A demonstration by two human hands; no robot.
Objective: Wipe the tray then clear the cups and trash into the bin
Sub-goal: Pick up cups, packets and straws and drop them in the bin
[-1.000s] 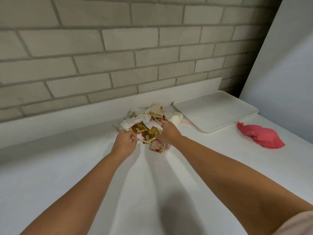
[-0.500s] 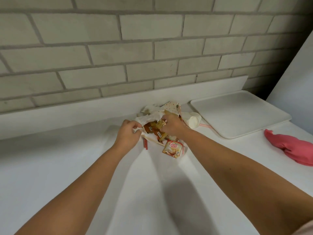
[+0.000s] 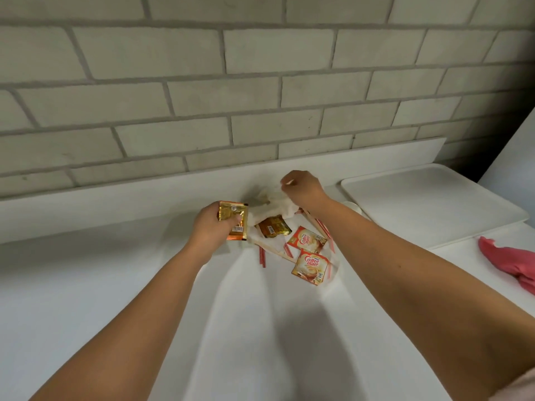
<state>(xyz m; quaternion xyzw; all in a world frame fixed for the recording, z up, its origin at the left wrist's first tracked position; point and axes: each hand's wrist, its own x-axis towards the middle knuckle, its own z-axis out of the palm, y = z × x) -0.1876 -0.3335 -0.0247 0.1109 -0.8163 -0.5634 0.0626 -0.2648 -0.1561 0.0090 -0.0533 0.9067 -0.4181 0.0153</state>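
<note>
Trash pile (image 3: 307,246) on counter (image 3: 115,285): left grip (image 3: 212,227) pinches gold sachet (image 3: 231,210); right grip (image 3: 304,188) pinches napkin (image 3: 275,204).

A wall of pale grey-beige brick (image 3: 260,82) in running bond fills the upper half, its mortar joints a little darker than the faces. At its foot a low white upstand (image 3: 101,206) runs along the back of a plain white countertop (image 3: 72,299), which takes up the lower half. At the far right a smooth white panel (image 3: 518,146) rises at a slant, perhaps the side of a cabinet or an appliance. The brick darkens toward that corner (image 3: 492,123). The light is soft and even, with faint grey shadows lying on the countertop
</note>
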